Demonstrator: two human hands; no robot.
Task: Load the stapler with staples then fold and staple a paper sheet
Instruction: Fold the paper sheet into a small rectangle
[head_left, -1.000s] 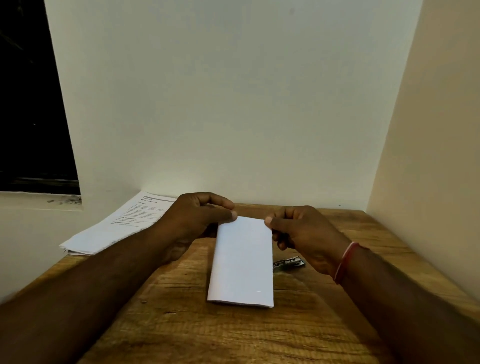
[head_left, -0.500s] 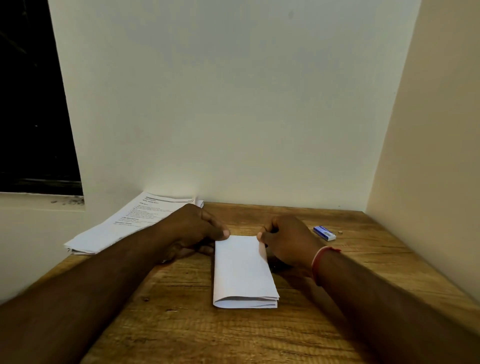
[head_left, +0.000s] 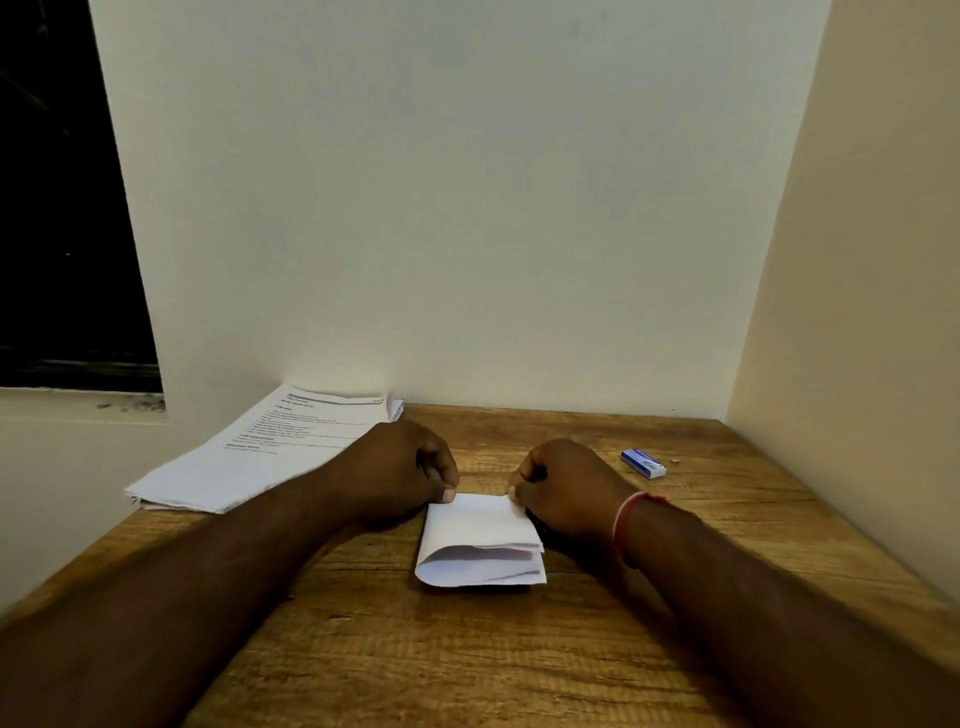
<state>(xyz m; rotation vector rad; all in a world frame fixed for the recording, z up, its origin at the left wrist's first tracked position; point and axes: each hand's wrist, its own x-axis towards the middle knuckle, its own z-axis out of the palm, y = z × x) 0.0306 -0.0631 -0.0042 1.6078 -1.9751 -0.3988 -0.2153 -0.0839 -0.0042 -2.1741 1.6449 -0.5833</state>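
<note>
A white paper sheet (head_left: 478, 545), folded into a small thick packet, lies on the wooden table (head_left: 467, 654) in front of me. Its layers gape open along the near edge. My left hand (head_left: 400, 470) pinches the packet's far left corner between thumb and fingers. My right hand (head_left: 566, 486) pinches the far right corner; a red thread band circles that wrist. A small blue and white staple box (head_left: 643, 463) lies to the right of my right hand. A dark sliver shows under my right hand; I cannot tell whether it is the stapler.
A stack of printed papers (head_left: 270, 452) lies at the table's back left corner and overhangs its edge. Pale walls close off the table at the back and on the right. A dark window opening (head_left: 62, 208) is at the left.
Both hands have drawn the sheet's far end toward me and down, folding the long strip into a shorter, thicker packet. The staple box has come into view at the right.
</note>
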